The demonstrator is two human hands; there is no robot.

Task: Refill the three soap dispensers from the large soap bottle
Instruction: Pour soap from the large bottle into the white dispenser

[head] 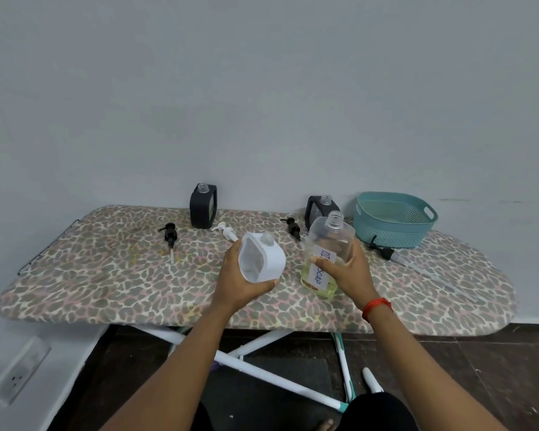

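Note:
My left hand (241, 276) grips a white soap dispenser (263, 258) with no pump, lifted above the board and tilted right. My right hand (346, 270) holds the large clear soap bottle (327, 250), uncapped, with a little yellow soap at its bottom and a "SOAP" label; it leans slightly left. Two black dispensers stand open at the back: the left dispenser (203, 205) near the wall, the right dispenser (319, 208) partly hidden behind the bottle.
On the leopard-print ironing board (106, 275) lie two black pumps (170, 233) (293, 227), a white pump (226, 230) and the bottle's long black pump (383, 250). A teal basket (395, 220) stands at the back right. A wall socket (19, 368) is low left.

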